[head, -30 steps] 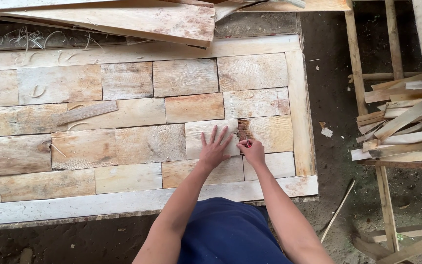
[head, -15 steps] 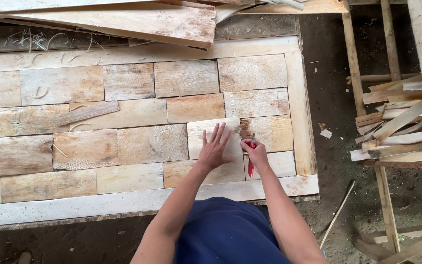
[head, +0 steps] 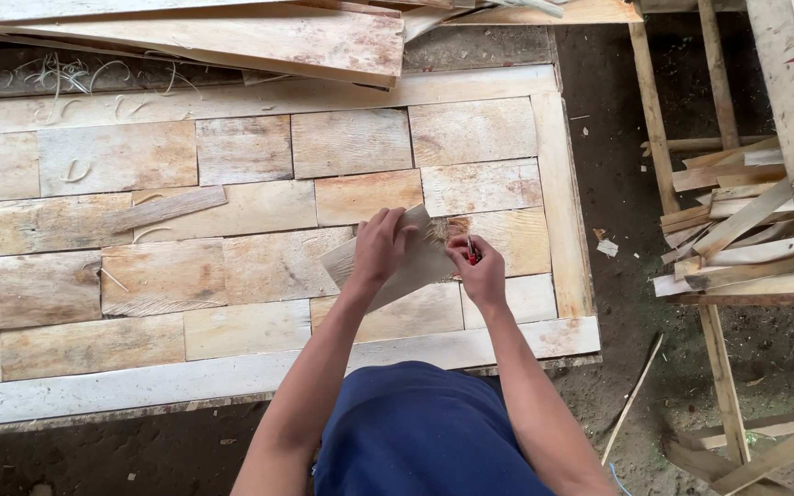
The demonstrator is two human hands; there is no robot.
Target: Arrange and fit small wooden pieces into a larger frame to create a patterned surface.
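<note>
Head view, looking down. The left hand, arm extended forward, grips a small wooden block with fingers curled over its upper edge, tilting it up out of the panel of fitted blocks. The right hand, wrist bent inward, is clenched around a small red tool at the block's right end. The block sits in the panel's lower right area, inside the pale wooden frame. Scrap slats lie to the right.
</note>
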